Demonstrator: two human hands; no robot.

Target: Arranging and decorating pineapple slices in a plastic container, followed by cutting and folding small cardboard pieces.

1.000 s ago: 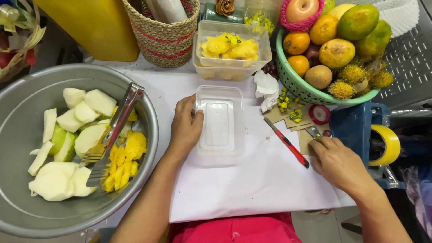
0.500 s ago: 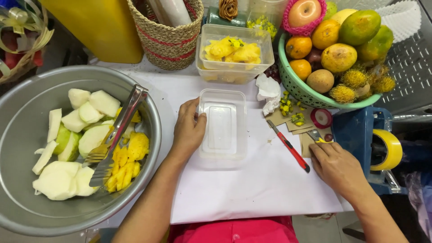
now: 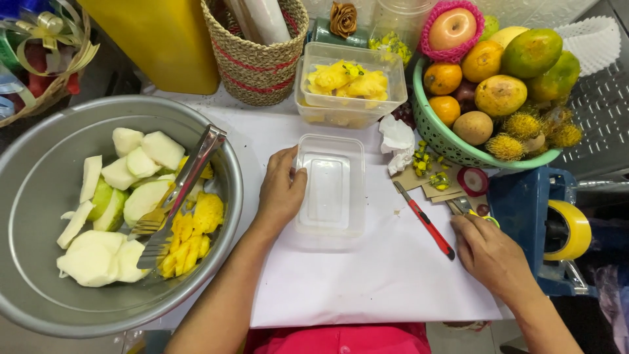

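Observation:
My left hand (image 3: pixel 280 190) rests against the left side of an empty clear plastic container (image 3: pixel 329 185) that stands on a white sheet (image 3: pixel 367 275). My right hand (image 3: pixel 490 250) lies at the sheet's right edge, fingers over small scissors with a yellow-green handle (image 3: pixel 478 213); whether it grips them is unclear. A red-handled utility knife (image 3: pixel 426 221) lies between the two hands. At the left, a large metal bowl (image 3: pixel 39 196) holds pale fruit slices (image 3: pixel 118 190), yellow fruit pieces (image 3: pixel 193 229) and metal tongs (image 3: pixel 180 187).
A second clear container of yellow fruit pieces (image 3: pixel 349 88) stands behind the empty one. A green basket of mixed fruit (image 3: pixel 498 92) sits at the back right, a woven basket (image 3: pixel 255 46) at the back, a blue tape dispenser (image 3: pixel 544 223) at the right, crumpled tissue (image 3: pixel 396 141) nearby.
My right hand has moved slightly up and left toward the scissors. The left hand stays on the empty container.

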